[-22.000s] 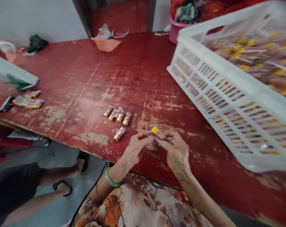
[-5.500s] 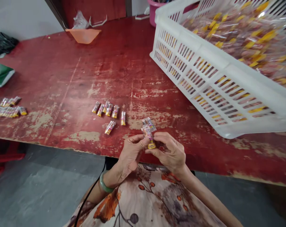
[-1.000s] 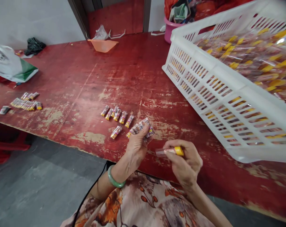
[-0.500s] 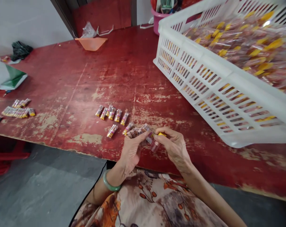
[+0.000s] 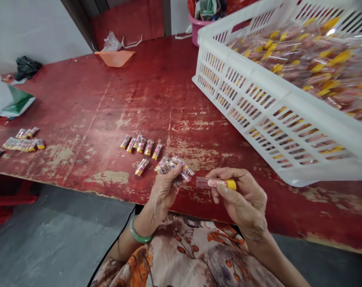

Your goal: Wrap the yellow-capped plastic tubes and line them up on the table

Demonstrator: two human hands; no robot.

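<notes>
Between the thumb and fingers of my right hand (image 5: 243,195) is a clear tube with a yellow cap (image 5: 215,183), lying nearly level with its capped end to the right. My left hand (image 5: 166,185) is closed on several small wrapped packets (image 5: 179,165), clear with pink and yellow print, low over the table. A gap separates the tube's clear end from these packets. Just beyond my left hand, more small packets (image 5: 141,144) lie in a loose row, with a single packet (image 5: 142,167) nearer the front edge.
A white slatted crate (image 5: 252,87) filled with yellow-ended clear tubes (image 5: 318,59) stands at the right. The red table (image 5: 157,95) also bears a group of packets (image 5: 24,144) at far left, a white-and-green bag (image 5: 10,97), an orange tray (image 5: 115,59) and a pink bucket (image 5: 195,30).
My right hand has moved right, away from my left hand, and now shows the yellow-capped tube in full. My left hand stays in nearly the same place with its packets.
</notes>
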